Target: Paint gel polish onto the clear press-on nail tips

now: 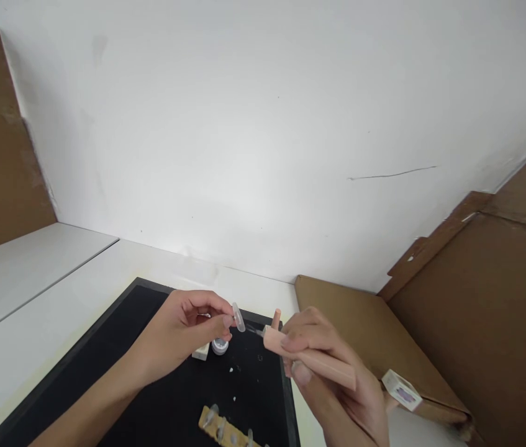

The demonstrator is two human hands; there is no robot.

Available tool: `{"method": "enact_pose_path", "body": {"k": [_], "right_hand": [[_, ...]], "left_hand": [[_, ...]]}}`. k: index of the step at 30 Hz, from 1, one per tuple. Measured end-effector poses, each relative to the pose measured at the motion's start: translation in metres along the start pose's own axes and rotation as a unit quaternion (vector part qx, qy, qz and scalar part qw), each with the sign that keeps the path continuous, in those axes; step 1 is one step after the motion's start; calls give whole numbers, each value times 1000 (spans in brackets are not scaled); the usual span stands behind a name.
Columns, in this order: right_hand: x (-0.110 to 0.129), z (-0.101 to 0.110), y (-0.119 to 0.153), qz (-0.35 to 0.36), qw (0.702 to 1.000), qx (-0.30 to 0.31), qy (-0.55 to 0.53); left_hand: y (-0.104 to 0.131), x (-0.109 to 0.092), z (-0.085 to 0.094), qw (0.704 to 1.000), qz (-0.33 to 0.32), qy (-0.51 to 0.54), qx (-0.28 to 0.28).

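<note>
Left hand (200,323): thumb and forefinger pinched together at a clear oval piece (238,317), above the black mat (151,385). Right hand (332,372): fingers closed round a peach tube (312,358), over the mat's right edge, its thin tip aimed at the piece; contact could not be told. Small round jar (220,346) and pale block (201,352): side by side on the mat. Yellow strip (231,433) bearing clear pieces: the mat's near part. Cardboard box (360,329) and small printed box (402,390): right of the mat.
</note>
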State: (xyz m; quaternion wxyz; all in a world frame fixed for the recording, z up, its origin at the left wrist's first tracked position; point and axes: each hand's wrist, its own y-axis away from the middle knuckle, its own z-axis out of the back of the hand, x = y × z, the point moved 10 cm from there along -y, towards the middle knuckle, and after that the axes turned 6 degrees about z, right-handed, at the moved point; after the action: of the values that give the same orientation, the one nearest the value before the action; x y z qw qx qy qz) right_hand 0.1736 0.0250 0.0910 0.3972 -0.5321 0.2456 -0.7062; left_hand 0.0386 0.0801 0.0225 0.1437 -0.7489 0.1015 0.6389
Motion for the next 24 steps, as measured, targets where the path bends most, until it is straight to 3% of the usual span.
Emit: {"method": "enact_pose_path", "body": {"k": [8,18,24], "right_hand": [[-2,-9,-2,5,999,31,25],[-5,-9,1,-3,999,45,20],[0,3,1,26,999,-20,5]], "left_hand": [[-1,3,-7,999,14,-46,11],[1,3,-6,999,17,-31,2],[-1,1,-6,1000,11,-29,7]]}}
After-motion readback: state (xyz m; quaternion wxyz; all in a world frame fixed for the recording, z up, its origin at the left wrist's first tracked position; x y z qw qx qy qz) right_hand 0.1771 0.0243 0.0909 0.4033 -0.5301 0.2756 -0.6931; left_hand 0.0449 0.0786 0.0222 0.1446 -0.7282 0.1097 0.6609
